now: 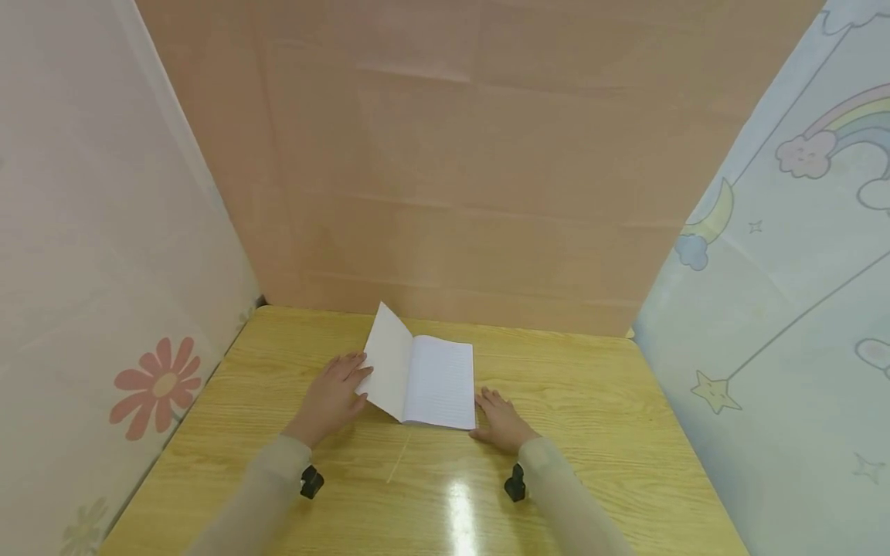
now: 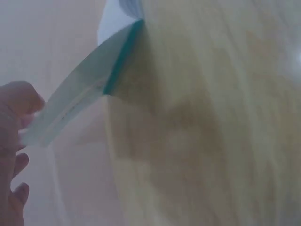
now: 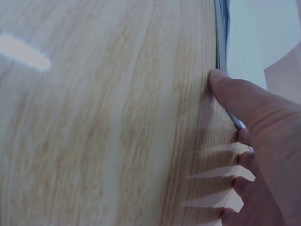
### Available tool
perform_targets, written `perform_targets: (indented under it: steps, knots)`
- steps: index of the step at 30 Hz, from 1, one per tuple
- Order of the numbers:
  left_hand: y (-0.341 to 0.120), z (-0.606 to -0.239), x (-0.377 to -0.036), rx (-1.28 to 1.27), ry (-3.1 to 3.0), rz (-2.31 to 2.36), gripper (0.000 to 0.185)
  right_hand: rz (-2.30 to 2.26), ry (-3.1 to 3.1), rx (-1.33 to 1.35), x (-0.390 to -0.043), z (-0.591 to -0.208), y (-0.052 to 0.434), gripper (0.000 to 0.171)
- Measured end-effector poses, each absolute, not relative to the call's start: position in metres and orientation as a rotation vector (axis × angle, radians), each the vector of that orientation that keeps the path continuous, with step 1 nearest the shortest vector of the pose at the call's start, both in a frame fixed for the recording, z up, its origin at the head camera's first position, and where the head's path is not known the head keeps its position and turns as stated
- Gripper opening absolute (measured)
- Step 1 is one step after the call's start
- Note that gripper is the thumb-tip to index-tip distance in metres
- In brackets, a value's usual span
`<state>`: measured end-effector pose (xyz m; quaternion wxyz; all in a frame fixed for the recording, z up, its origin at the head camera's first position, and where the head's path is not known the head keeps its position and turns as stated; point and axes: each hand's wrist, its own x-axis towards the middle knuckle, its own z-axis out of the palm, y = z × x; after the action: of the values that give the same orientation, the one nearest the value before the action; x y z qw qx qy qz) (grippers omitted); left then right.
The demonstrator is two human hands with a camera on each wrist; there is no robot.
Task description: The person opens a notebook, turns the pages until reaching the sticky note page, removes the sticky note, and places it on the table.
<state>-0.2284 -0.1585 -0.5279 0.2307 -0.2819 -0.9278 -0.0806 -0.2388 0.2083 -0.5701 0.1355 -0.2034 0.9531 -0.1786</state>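
Notebook lies open on the wooden table, a bit past table centre toward 12 o'clock, lined right-hand page flat and facing up. Its left leaf, the cover, stands raised at an angle from the spine, tilted toward 10 o'clock, not flat.

Left hand sits at 9 o'clock of the notebook, palm down, fingers fairly straight and close together, fingertips touching the lower edge of the raised cover. In the left wrist view the cover appears as a pale sheet with a teal edge, and the thumb and fingertips meet its near end; blurry there, so whether it is a pinch or just a push from beneath cannot be told for sure.

Right hand rests flat on the table at 3 o'clock of the notebook, just beside its lower right corner. Fingers relaxed and a little spread, gripping nothing. Right wrist view: thumb tip presses against the side edge of the page stack, other fingers lie on the wood.

Both sleeves are pale; a small black wrist mount shows on each forearm. Backdrop panels around: flower print at 9 o'clock, rainbow and star print at 3 o'clock, plain tan at 12 o'clock.
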Motion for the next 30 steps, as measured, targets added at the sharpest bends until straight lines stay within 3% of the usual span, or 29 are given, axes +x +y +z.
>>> perform_targets:
  steps: [17, 30]
  knots:
    - [-0.186, -0.592, -0.219, -0.682, -2.990, -0.427, 0.046, -0.528, 2.761, -0.599, -0.238, -0.571, 0.209, 0.080]
    - [-0.179, -0.569, -0.220, -0.685, -3.094, -0.453, 0.043, -0.522, 2.762, -0.596, -0.239, -0.572, 0.210, 0.080]
